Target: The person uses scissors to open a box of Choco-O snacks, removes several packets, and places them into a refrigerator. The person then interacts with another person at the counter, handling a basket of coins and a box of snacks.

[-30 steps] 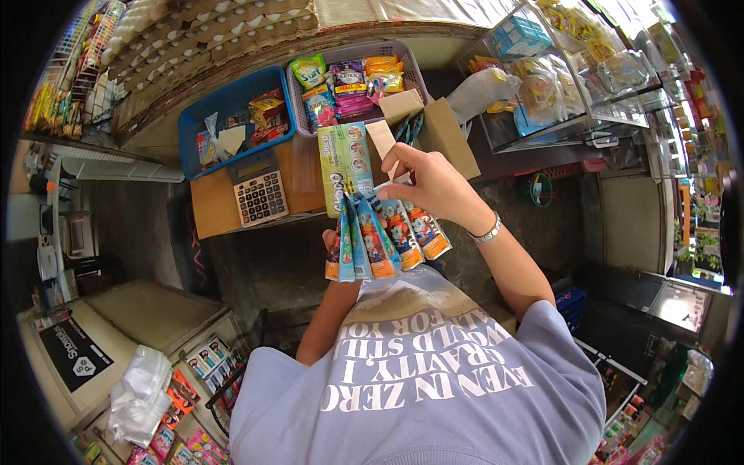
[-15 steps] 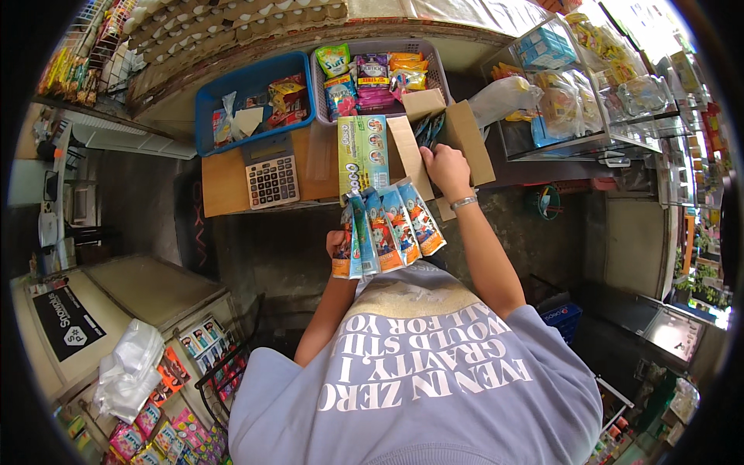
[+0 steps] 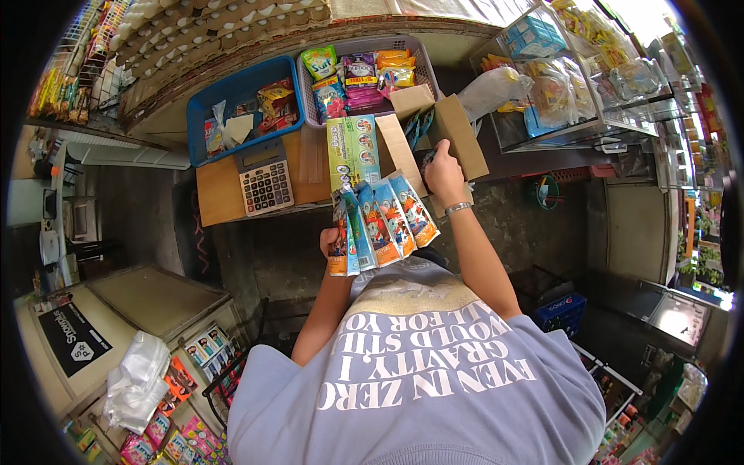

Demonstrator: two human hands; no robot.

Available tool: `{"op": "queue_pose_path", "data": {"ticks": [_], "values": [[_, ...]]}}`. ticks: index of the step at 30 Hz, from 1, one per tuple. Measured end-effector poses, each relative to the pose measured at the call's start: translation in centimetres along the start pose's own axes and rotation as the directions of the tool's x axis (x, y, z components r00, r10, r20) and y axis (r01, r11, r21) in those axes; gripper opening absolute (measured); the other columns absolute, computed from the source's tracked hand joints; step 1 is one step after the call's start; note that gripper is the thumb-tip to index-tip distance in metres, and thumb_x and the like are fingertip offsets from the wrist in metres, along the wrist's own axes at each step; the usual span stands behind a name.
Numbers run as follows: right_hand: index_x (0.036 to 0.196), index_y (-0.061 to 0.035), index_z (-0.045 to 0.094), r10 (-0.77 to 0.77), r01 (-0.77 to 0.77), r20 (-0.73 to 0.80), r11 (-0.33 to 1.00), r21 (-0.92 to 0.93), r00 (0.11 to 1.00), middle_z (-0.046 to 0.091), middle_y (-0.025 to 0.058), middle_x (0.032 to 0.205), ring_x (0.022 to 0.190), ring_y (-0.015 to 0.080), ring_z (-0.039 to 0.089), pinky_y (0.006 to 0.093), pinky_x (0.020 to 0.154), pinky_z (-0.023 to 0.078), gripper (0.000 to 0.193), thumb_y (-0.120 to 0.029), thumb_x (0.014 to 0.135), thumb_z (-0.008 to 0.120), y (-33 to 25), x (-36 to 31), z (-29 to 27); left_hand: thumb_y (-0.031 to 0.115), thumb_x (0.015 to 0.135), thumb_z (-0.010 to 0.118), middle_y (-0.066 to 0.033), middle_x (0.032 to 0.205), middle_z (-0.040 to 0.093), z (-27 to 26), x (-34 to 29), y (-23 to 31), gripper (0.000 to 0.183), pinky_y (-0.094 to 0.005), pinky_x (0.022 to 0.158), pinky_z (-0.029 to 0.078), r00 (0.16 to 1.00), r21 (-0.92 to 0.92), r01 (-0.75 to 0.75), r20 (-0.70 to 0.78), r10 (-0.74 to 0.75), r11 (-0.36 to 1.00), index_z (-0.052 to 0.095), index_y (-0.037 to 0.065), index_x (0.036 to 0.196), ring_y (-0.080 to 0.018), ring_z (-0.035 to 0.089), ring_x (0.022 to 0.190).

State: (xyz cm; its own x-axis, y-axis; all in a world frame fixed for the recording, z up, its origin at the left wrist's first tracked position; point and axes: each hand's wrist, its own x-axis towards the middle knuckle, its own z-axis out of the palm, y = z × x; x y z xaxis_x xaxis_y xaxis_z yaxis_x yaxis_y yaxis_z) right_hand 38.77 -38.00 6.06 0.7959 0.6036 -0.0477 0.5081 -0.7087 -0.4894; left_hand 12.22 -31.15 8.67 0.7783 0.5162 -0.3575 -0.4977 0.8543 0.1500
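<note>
My left hand (image 3: 328, 242) is closed on a fan of blue-and-orange packets (image 3: 381, 221), spread in front of my chest. The packets overlap the lower end of a green carton (image 3: 353, 146) lying on the wooden table. My right hand (image 3: 444, 172), with a bracelet at the wrist, is at the near side of an open brown cardboard box (image 3: 462, 138). Its fingers are curled inside the box mouth and partly hidden, so what they hold does not show. Dark blue-green packets (image 3: 419, 126) stand in the box beyond my fingers.
A calculator (image 3: 265, 186) lies on the table left of the carton. Behind are a blue basket (image 3: 195, 124) and a lilac basket (image 3: 308, 101) of sachets. Egg trays (image 3: 209, 35) are stacked at the back. A glass rack (image 3: 558, 139) with bagged goods stands right of the box.
My right hand has turned and shifted slightly toward me at the box. My left hand still holds the fanned packets. The whole view has shifted a little.
</note>
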Motion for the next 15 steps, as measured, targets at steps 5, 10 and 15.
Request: {"op": "queue_pose_path", "data": {"ticks": [5,10,15], "values": [[0.123,-0.0170,0.050,-0.038,0.047,-0.085,0.993,0.106,0.996,0.071,0.0279,0.094,0.093,0.0526,0.066,0.0604,0.075,0.051,0.035,-0.004,0.092,0.061,1.3,-0.6,-5.5,0.030,0.085,0.067,-0.0215,0.113,0.066,-1.7,0.6,0.4,0.067,-0.0476,0.093,0.056,0.999,-0.004,0.029,0.038,-0.029,1.000,0.051,-0.007,0.138,-0.0346,0.067,0.099],[0.136,-0.0091,0.048,-0.410,0.453,-0.235,0.875,0.170,0.881,0.069,0.0225,0.101,0.093,0.0449,0.067,0.0470,0.078,0.053,0.045,0.006,0.094,0.059,-2.9,-3.3,-18.3,0.034,0.083,0.070,-0.0221,0.133,0.055,-5.1,1.6,0.2,0.080,-0.0542,0.104,0.047,0.986,-0.012,0.111,0.125,-0.109,0.994,0.040,-0.002,0.148,-0.0391,0.057,0.118],[0.130,0.0010,0.055,-0.493,0.364,0.176,0.799,0.480,0.852,0.073,0.0134,0.101,0.093,0.0193,0.068,0.0304,0.082,0.051,0.035,0.000,0.096,0.064,-5.2,-4.3,-27.7,0.039,0.082,0.072,-0.0226,0.153,0.043,-8.3,3.3,-0.7,0.094,-0.0607,0.115,0.038,0.929,0.080,0.251,0.258,-0.263,0.965,0.030,0.002,0.158,-0.0435,0.046,0.137]]}}
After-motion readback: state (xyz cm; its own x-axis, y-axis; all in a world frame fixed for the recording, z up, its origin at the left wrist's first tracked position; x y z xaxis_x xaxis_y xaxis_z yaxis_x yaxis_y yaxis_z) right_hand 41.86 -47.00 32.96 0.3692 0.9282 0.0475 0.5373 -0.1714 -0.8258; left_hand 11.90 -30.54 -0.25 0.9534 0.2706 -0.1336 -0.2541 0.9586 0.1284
